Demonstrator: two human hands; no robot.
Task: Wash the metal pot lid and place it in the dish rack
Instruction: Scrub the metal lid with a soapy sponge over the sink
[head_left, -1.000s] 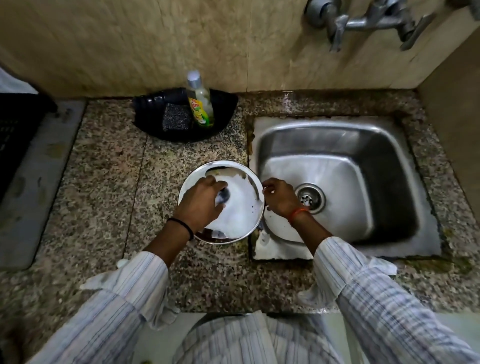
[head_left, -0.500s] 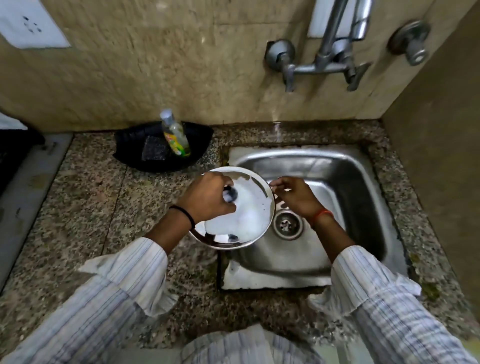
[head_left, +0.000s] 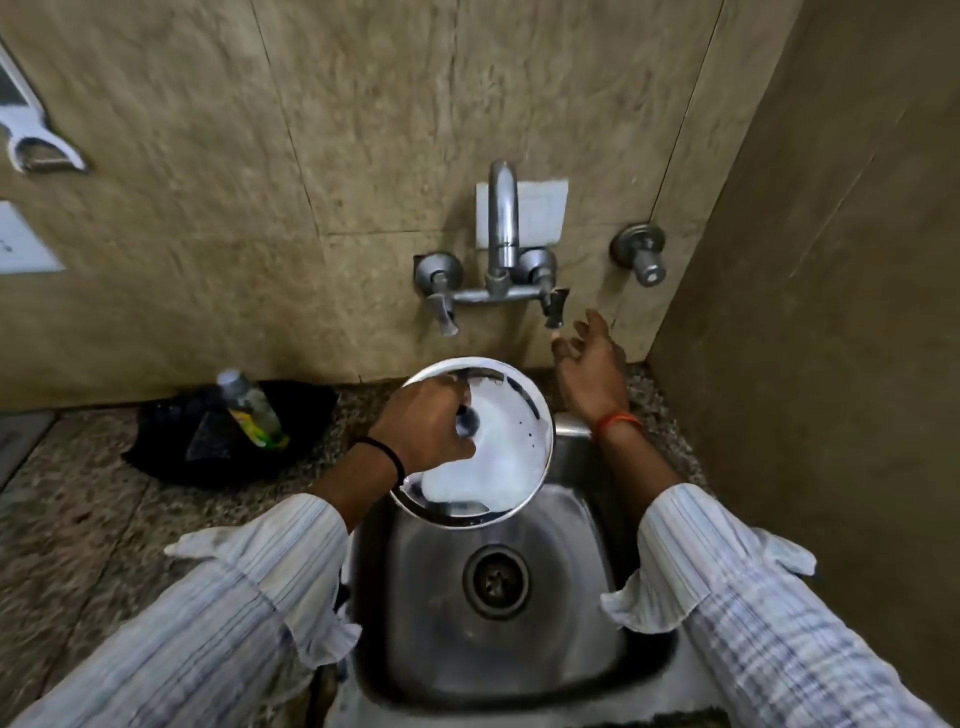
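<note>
Steel pot lid (head_left: 501, 457), round and glossy, held over the rear of the sink (head_left: 571, 613), above and behind the drain (head_left: 496, 579). Left hand (head_left: 423, 423) reaching in from the lower left, fingers (head_left: 457, 447) curled shut around the lid's central knob, wrist banded in black. Right hand (head_left: 589, 366) raised toward the wall, palm turned leftward, fingers (head_left: 592, 325) spread and holding nothing, fingertips just beside the right handle (head_left: 553, 306) of the wall-mounted faucet (head_left: 501, 228); contact with the handle not discernible. Both forearms in striped sleeves. Black tray (head_left: 166, 447) on the granite surface (head_left: 78, 519) left of the sink, carrying a dish-soap bottle (head_left: 252, 408).
</note>
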